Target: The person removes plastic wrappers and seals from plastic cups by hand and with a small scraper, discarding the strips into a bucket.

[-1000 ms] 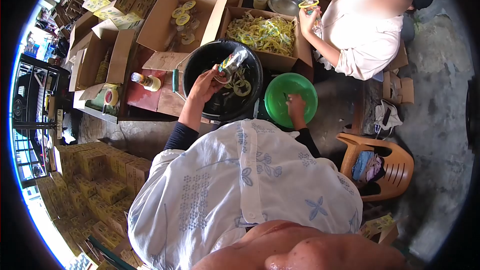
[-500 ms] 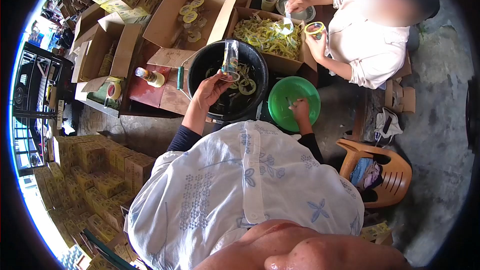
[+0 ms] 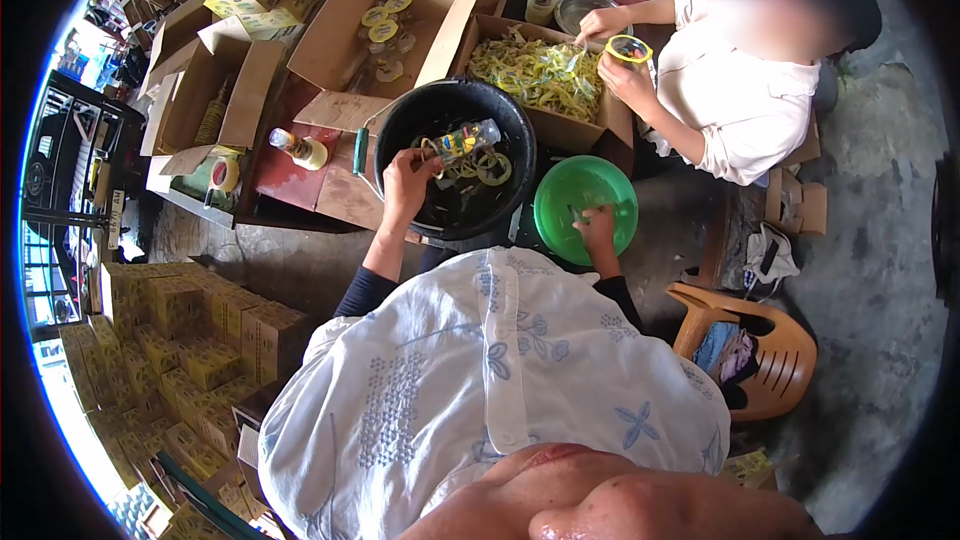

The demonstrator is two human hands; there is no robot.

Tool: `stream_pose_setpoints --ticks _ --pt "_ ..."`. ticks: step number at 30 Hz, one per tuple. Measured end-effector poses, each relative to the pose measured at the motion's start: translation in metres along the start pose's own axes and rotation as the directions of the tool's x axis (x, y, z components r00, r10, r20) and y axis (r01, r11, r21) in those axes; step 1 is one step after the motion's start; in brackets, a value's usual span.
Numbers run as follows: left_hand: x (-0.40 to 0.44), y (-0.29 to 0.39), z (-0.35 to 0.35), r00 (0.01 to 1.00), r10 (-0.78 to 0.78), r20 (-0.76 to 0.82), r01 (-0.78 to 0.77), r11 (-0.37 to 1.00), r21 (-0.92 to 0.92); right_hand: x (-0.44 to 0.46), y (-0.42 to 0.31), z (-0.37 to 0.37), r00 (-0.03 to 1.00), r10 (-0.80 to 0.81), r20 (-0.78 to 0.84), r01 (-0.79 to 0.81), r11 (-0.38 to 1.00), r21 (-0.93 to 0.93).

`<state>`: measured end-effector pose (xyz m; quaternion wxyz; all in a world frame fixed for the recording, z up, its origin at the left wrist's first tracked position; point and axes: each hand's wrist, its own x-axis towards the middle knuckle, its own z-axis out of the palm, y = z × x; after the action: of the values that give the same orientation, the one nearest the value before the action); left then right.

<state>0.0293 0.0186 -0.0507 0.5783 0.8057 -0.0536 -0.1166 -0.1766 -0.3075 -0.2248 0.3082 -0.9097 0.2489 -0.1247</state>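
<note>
Over a black bucket (image 3: 390,202), my left hand (image 3: 408,178) grips the rim end of a clear plastic cup (image 3: 468,139) with a colourful label. The cup lies tilted sideways, its base toward the right. Yellowish rings (image 3: 492,168) lie in the bucket below it. My right hand (image 3: 597,226) is inside a green basin (image 3: 553,185), its fingers pinched around something small and dark that I cannot make out.
A co-worker (image 3: 745,90) at the right holds a yellow-rimmed cup (image 3: 629,49). A carton of yellow strips (image 3: 535,73) stands behind the bucket, an open carton (image 3: 333,40) further left. An orange chair (image 3: 785,360) stands at the right, stacked boxes (image 3: 200,330) at the left.
The cup in my left hand has turned from upright to lying sideways over the bucket. The co-worker's hand has moved down to the carton of strips, then stays near its edge.
</note>
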Motion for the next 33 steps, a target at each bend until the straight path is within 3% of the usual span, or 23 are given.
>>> stream_pose_setpoints --ticks 2,3,5,10,13,16,18,22,24,26,28,30,31,33 --pt "-0.003 0.0 -0.001 0.987 0.139 -0.077 -0.11 0.947 0.301 -0.002 0.004 0.0 0.999 -0.004 0.035 0.003 1.0 0.01" --pt "-0.006 0.0 0.002 0.975 0.195 -0.105 -0.156 0.941 0.3 -0.002 0.009 0.002 1.0 -0.004 0.029 0.004 1.0 0.007" --pt "-0.002 -0.007 0.005 0.97 0.217 -0.105 -0.181 0.943 0.278 -0.005 0.018 0.006 0.982 -0.181 0.052 0.184 0.981 -0.059" --pt "0.002 -0.015 0.012 0.965 0.222 -0.139 -0.207 0.972 0.115 -0.018 0.002 -0.005 0.986 -0.16 -0.035 0.161 0.987 0.015" --pt "0.0 -0.013 0.01 0.983 0.129 -0.131 -0.135 0.99 -0.035 -0.027 -0.001 -0.006 0.986 -0.122 -0.112 0.131 0.988 0.079" --pt "0.002 -0.015 0.006 0.982 0.181 -0.061 -0.179 0.983 0.037 -0.032 0.005 -0.001 0.982 -0.098 -0.16 0.119 0.985 0.124" --pt "0.004 -0.018 0.006 0.943 0.332 -0.028 -0.314 0.914 0.258 -0.037 0.005 0.001 0.98 -0.09 -0.175 0.116 0.983 0.142" --pt "0.008 -0.022 0.006 0.966 0.258 -0.027 -0.245 0.94 0.239 -0.041 -0.007 -0.005 0.968 -0.118 -0.221 0.149 0.98 0.132" --pt "0.012 -0.034 0.006 0.947 0.319 -0.033 -0.304 0.925 0.229 -0.041 -0.01 -0.004 0.961 -0.14 -0.24 0.169 0.98 0.107" --pt "0.006 -0.023 0.006 0.919 0.393 -0.045 -0.346 0.854 0.389 -0.04 -0.011 -0.001 0.969 -0.072 -0.238 0.109 0.983 0.15" --pt "0.002 -0.018 0.007 0.936 0.351 -0.023 -0.328 0.895 0.303 -0.04 -0.012 0.002 0.967 -0.057 -0.248 0.096 0.984 0.149" --pt "-0.001 -0.011 0.007 0.972 0.228 -0.055 -0.188 0.899 0.396 -0.041 -0.012 -0.001 0.965 -0.044 -0.26 0.084 0.986 0.142" --pt "0.003 -0.017 0.006 0.963 0.266 -0.046 -0.212 0.851 0.48 -0.041 -0.013 -0.002 0.963 -0.064 -0.261 0.1 0.987 0.128" --pt "0.003 -0.021 0.006 0.967 0.251 -0.036 -0.204 0.854 0.479 -0.042 -0.014 -0.003 0.961 -0.088 -0.262 0.12 0.987 0.109"
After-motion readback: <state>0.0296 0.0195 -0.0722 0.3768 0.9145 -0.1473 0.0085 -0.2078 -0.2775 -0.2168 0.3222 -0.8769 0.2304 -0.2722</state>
